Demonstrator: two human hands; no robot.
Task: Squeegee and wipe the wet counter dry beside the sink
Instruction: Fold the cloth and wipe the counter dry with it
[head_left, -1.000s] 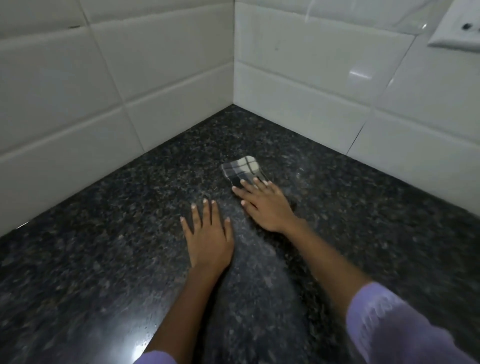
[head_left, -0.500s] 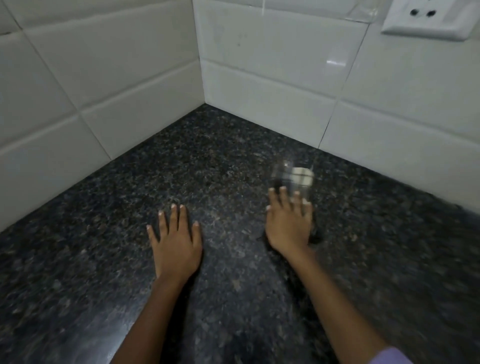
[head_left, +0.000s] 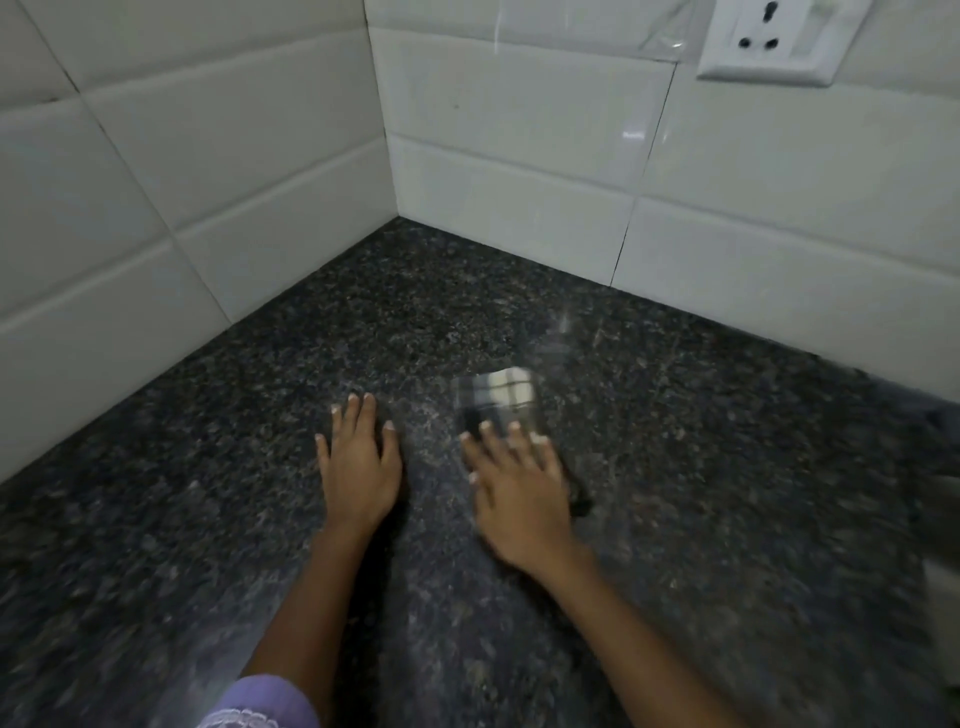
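Checked grey-and-white folded cloth flat on dark speckled granite desk, near tiled corner. Right hand pressing down on it, fingers spread, no closed grip, kinda blurry. Left hand flat on desk just beside, fingers apart, holding nothing.

Table: dark speckled stone, polished, with a faint sheen.
Cloth: checked woven fabric, matt, soft-looking.
Wall tiles: white ceramic, glossy, smooth.
Socket plate: white plastic, smooth.
Sleeve: lilac fabric, matt.
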